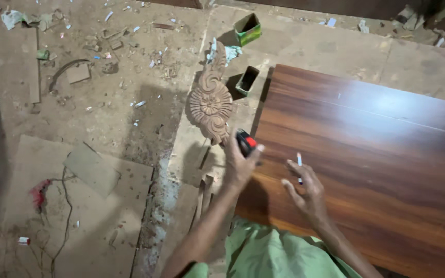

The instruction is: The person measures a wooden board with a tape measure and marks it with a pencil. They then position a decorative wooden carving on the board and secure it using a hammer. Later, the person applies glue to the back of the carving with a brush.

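tape and pen at the board's edge

a small black and red tape measure [246, 142] sat at the near left edge of a glossy brown laminate board [377, 154], likely placed there to hook the edge. the left hand [239, 164] was clasped around it, thumb on top. the right hand [305, 193] lay on the board with fingers spread, pinching a thin pen [299, 163] upright between two of them. just beside the tape lay a carved wooden ornament [211, 103], round rosette and scrolls, matte and pale. two small open boxes [247, 28] rested beyond it on the dusty, scrap-strewn floor [104, 118].
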A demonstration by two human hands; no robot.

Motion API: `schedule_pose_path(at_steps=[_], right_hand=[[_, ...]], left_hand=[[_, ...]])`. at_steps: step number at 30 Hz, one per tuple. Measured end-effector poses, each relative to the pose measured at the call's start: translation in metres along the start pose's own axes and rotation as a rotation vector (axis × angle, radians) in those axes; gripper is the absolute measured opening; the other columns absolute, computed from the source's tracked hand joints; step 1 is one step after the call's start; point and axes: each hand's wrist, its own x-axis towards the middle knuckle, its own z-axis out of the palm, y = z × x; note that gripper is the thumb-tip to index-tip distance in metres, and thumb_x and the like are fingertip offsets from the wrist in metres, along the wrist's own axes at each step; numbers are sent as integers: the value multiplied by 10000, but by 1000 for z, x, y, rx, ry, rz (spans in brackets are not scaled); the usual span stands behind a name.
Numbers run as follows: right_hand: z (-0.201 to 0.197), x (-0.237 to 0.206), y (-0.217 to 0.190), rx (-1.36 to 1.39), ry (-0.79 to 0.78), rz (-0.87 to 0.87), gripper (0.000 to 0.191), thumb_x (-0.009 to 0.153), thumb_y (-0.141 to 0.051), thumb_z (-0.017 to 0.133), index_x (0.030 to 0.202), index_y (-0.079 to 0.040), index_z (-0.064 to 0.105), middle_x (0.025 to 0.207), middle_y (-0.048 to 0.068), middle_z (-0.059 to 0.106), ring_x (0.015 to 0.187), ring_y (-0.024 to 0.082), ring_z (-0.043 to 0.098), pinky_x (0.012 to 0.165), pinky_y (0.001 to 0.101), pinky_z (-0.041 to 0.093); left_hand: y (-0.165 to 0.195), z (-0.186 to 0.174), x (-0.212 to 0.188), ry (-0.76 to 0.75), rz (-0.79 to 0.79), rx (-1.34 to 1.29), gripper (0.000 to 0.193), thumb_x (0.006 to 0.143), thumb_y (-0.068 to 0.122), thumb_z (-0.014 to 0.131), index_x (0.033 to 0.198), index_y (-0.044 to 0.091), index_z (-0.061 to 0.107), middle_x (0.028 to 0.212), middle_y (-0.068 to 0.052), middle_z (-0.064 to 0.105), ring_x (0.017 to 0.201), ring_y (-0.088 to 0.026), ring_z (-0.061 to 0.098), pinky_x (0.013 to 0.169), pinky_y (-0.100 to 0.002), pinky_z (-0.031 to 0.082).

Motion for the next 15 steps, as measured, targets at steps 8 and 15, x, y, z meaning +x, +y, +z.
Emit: schedule_pose_path(at_steps=[8,15], right_hand=[[71,67,-12,-254,-230,-93,682,818,-317,823,1402,-85,557,1184,189,642,1080,384,633,885,487,547],[182,119,0,-496,-253,-39,888,704,-321,848,1416,46,465,1195,219,599,1108,388,604,913,504,501]], left_hand=[[-75,-105,76,341,-57,121,707,831,202,879,1395,29,489,1270,-176,576,1157,-308,610,996,-415,501],[-116,-123,30,272,-41,210,646,773,143,791,1355,56,527,1242,-185,559,1103,-341,587,967,-460,485]])
